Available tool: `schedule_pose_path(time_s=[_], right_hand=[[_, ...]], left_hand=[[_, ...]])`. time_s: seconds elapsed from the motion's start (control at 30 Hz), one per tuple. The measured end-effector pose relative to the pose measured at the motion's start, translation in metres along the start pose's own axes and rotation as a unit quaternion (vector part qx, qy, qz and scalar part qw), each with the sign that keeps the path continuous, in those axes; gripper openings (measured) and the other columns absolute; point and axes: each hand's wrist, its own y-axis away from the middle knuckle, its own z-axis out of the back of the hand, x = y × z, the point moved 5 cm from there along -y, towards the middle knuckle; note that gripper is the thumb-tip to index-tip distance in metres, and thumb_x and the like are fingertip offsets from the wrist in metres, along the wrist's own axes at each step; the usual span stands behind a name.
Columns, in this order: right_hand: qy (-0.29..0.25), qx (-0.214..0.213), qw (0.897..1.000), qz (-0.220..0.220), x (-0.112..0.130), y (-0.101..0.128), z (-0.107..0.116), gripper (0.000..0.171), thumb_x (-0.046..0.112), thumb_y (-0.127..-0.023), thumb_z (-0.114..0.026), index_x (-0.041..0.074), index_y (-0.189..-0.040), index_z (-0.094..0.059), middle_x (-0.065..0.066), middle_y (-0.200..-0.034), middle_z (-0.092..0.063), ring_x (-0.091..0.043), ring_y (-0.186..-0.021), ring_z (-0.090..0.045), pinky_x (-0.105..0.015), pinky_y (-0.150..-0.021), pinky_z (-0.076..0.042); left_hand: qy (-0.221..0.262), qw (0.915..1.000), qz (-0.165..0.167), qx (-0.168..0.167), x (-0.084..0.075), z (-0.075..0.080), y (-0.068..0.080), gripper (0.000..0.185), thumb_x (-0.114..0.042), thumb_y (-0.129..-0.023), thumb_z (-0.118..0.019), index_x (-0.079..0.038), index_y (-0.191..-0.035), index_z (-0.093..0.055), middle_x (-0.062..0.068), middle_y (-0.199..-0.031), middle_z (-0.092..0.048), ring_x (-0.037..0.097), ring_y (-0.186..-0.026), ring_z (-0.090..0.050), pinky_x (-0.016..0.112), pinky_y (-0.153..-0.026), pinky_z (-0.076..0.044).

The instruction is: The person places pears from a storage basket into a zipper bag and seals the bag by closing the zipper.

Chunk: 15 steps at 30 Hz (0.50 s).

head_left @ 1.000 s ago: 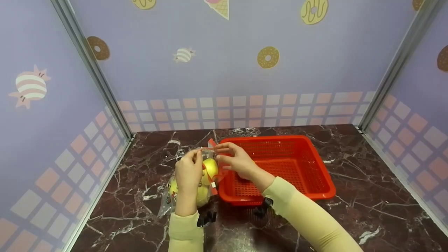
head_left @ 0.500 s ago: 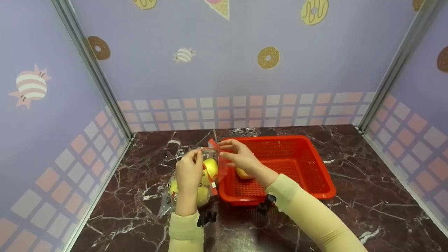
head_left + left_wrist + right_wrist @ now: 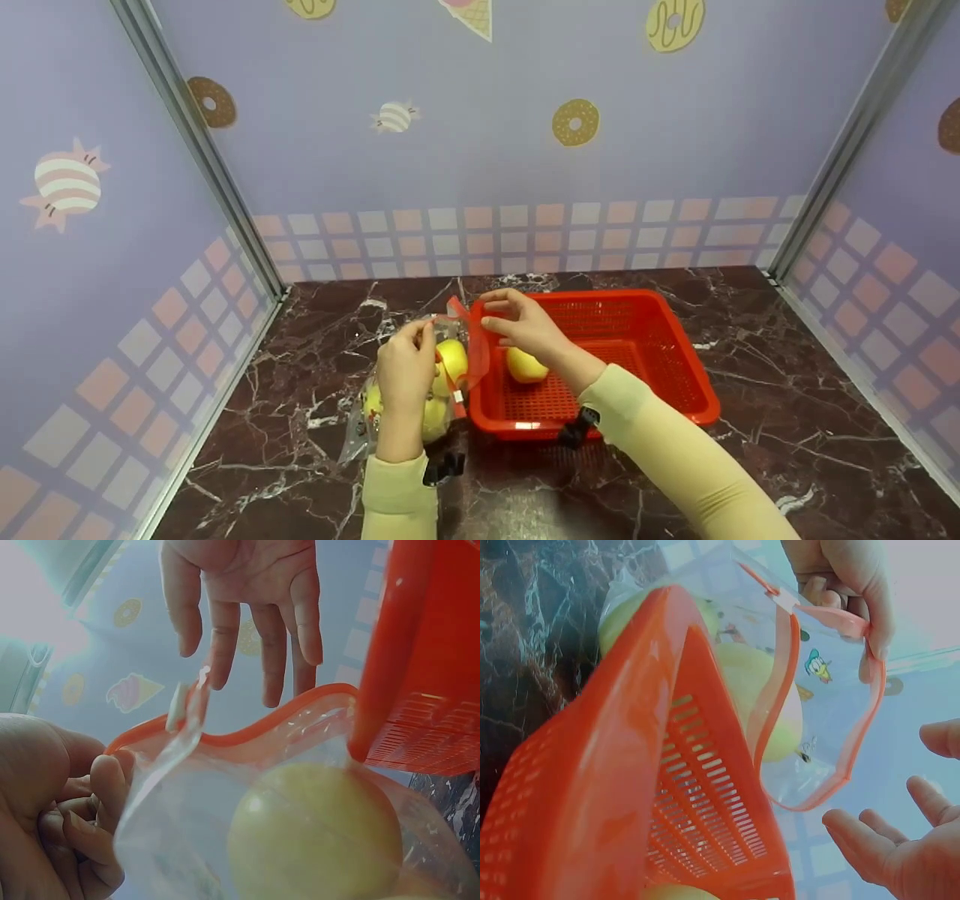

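Observation:
A clear zip bag (image 3: pixel 829 690) with red trim, a white slider (image 3: pixel 784 600) and cartoon prints stands with its mouth parted beside the basket. Yellow fruits (image 3: pixel 451 358) fill it; one in the right wrist view has a dark stem. My left hand (image 3: pixel 405 367) pinches the red rim at the mouth's left side. On the other side, my right hand (image 3: pixel 529 330) hovers over the basket's left edge with fingers loosely spread and nothing in them. Inside the red plastic basket (image 3: pixel 679 352), below that hand, lies a single yellow fruit (image 3: pixel 526 366).
The perforated basket sits right up against the bag on a dark marbled tabletop (image 3: pixel 300 480). Lilac panels (image 3: pixel 480 165) with printed sweets wall in the back and both sides. A black wrist mount (image 3: pixel 577 429) hangs below the right sleeve.
My right hand has drawn a little to the right and back from the bag's mouth, and the fruit in the basket has come into view. My left hand stays in place.

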Motion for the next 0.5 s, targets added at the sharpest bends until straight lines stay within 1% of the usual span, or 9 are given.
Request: schedule_pose_path(time_s=[0.13, 0.2, 0.27, 0.33, 0.4, 0.5], right_hand=[[0.004, 0.004, 1.0, 0.008, 0.0, -0.001, 0.004, 0.045, 0.016, -0.1, -0.066, 0.01, -0.143, -0.054, -0.022, -0.152, -0.05, -0.041, -0.125, -0.063, -0.041, -0.084, -0.061], [0.009, 0.008, 1.0, 0.014, 0.001, -0.001, 0.006, 0.047, 0.015, -0.1, -0.065, 0.008, -0.145, -0.052, -0.023, -0.153, -0.049, -0.045, -0.126, -0.061, -0.04, -0.082, -0.061], [0.027, 0.005, 0.999, 0.023, 0.002, -0.002, 0.008, 0.046, 0.014, -0.1, -0.065, 0.008, -0.144, -0.053, -0.023, -0.152, -0.05, -0.043, -0.127, -0.061, -0.041, -0.084, -0.061], [0.055, 0.0, 0.998, 0.031, 0.001, -0.003, 0.011, 0.044, 0.015, -0.099, -0.066, 0.01, -0.142, -0.055, -0.022, -0.15, -0.053, -0.041, -0.128, -0.061, -0.044, -0.088, -0.059], [0.085, -0.003, 0.996, 0.038, 0.001, -0.003, 0.014, 0.042, 0.017, -0.099, -0.067, 0.013, -0.14, -0.057, -0.02, -0.148, -0.056, -0.039, -0.13, -0.06, -0.048, -0.096, -0.057], [0.117, -0.001, 0.992, 0.042, 0.0, -0.006, 0.018, 0.042, 0.02, -0.098, -0.069, 0.015, -0.138, -0.058, -0.018, -0.147, -0.057, -0.041, -0.134, -0.058, -0.053, -0.106, -0.051]], left_hand=[[0.003, 1.0, 0.004, 0.005, 0.0, 0.0, 0.0, 0.023, -0.021, -0.101, -0.062, -0.008, -0.109, -0.079, 0.003, -0.059, -0.067, 0.011, -0.041, -0.06, 0.038, -0.055, -0.052], [0.004, 0.9999, 0.007, 0.007, 0.001, 0.0, 0.0, 0.023, -0.022, -0.101, -0.062, -0.008, -0.109, -0.079, 0.003, -0.06, -0.068, 0.01, -0.041, -0.06, 0.038, -0.055, -0.052], [0.003, 0.9999, 0.011, 0.009, 0.001, 0.0, 0.0, 0.023, -0.022, -0.101, -0.062, -0.008, -0.109, -0.079, 0.003, -0.06, -0.069, 0.01, -0.041, -0.06, 0.039, -0.057, -0.053], [0.003, 0.9998, 0.015, 0.011, 0.001, -0.001, 0.0, 0.023, -0.022, -0.101, -0.062, -0.009, -0.109, -0.079, 0.003, -0.061, -0.069, 0.01, -0.042, -0.06, 0.04, -0.058, -0.054], [0.003, 0.9997, 0.018, 0.013, 0.001, 0.0, 0.0, 0.023, -0.023, -0.101, -0.062, -0.009, -0.11, -0.079, 0.002, -0.061, -0.07, 0.009, -0.042, -0.06, 0.04, -0.059, -0.054], [0.004, 0.9997, 0.021, 0.015, 0.002, -0.001, -0.001, 0.023, -0.022, -0.101, -0.062, -0.009, -0.111, -0.079, 0.002, -0.06, -0.069, 0.007, -0.041, -0.059, 0.039, -0.058, -0.054]])
